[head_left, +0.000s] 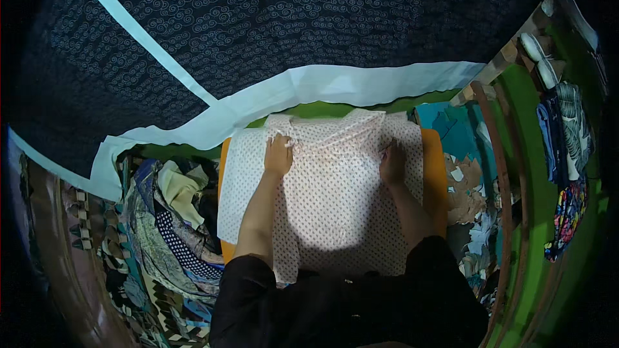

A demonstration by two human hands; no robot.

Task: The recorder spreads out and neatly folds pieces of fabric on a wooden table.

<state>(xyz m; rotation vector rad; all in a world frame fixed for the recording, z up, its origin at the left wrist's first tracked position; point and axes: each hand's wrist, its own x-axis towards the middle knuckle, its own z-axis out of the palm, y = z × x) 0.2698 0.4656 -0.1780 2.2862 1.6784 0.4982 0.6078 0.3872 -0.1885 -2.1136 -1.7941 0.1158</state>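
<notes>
A pale pinkish-white shirt (335,200) with a small dark dotted pattern is spread over an orange board (435,174) in front of me. Its sleeves lie out to both sides, and its collar edge is at the far end. My left hand (278,156) grips the cloth near the left side of the neckline, fingers closed. On the opposite side, my right hand (392,164) pinches the shirt near the right shoulder; shadow partly hides its fingertips. The shirt's near edge passes under my dark clothing.
A dark curtain (290,19) with swirl patterns and a pale border hangs beyond the board. Crumpled patterned cloths (171,232) lie at the left. Brown and white scraps (464,187) lie at the right, beside a wooden rail (500,174). Folded garments (567,135) sit farther right.
</notes>
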